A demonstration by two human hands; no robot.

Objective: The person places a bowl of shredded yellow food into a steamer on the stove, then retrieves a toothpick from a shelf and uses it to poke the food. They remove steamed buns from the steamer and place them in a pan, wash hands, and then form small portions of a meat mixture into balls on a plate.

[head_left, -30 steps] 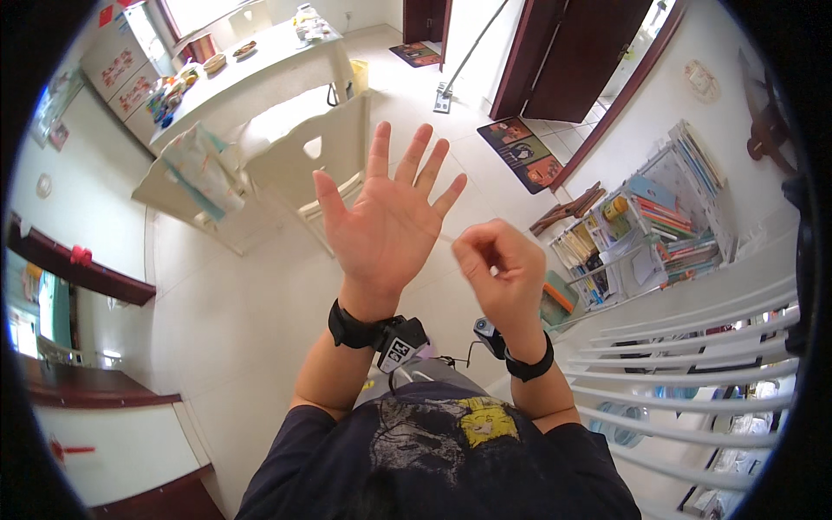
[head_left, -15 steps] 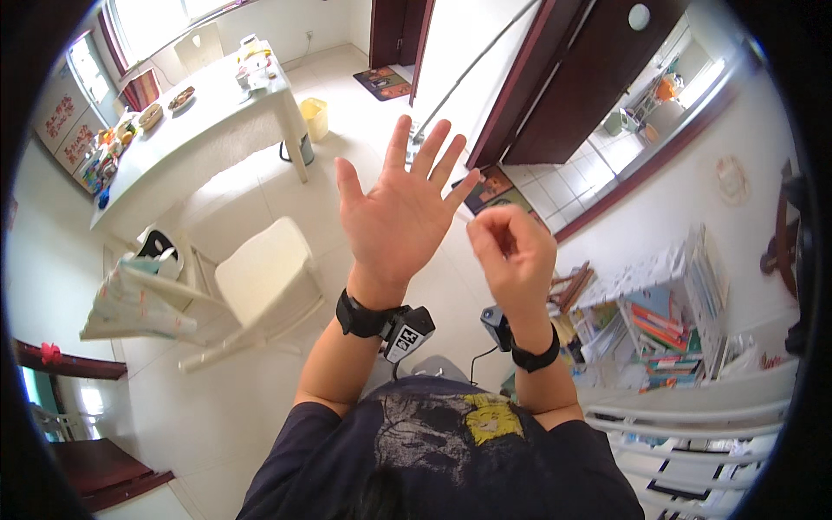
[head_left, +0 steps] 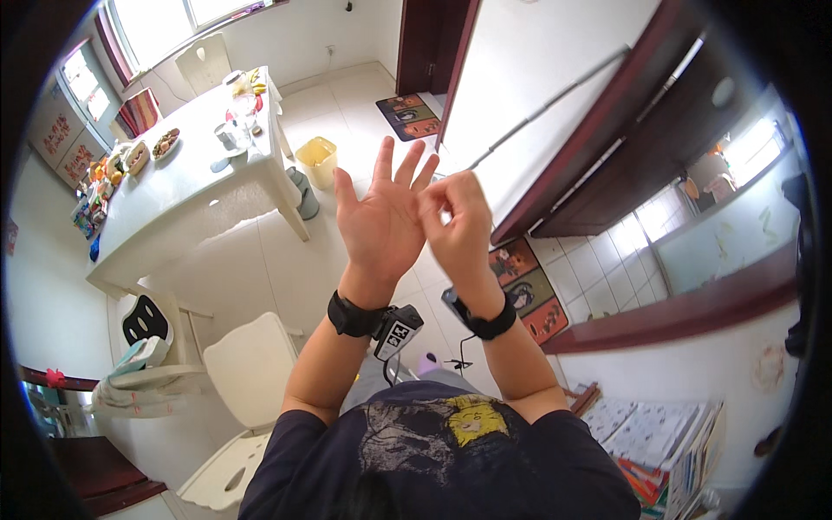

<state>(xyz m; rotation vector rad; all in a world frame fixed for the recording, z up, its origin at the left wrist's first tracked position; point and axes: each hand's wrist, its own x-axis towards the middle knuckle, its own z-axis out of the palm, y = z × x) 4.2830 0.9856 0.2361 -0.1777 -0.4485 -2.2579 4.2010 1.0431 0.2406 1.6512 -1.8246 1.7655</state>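
Observation:
My left hand [head_left: 381, 230] is raised in the middle of the view, palm toward me, fingers spread, and holds nothing. Beside it my right hand [head_left: 459, 230] is curled, thumb and forefinger drawn together in a ring with a gap inside. Nothing shows in its grip. Its fingertips overlap the little-finger side of my left palm; whether they touch I cannot tell. Around my left wrist is a black strap [head_left: 348, 316] with a small black box [head_left: 399, 333] on it. A similar black strap [head_left: 494, 322] with a small device circles my right wrist.
A white table [head_left: 195, 195] with dishes and packages stands at the far left, a yellow bin [head_left: 317, 159] beside it. Cream chairs [head_left: 251, 368] are at the left. A patterned mat [head_left: 527, 290] lies by the dark door [head_left: 628, 178]. Books fill a shelf [head_left: 646, 429] at the lower right.
My right hand has moved left to my left palm and stays curled. My left hand stays open. The view has shifted, so the room appears turned and the shelf lower.

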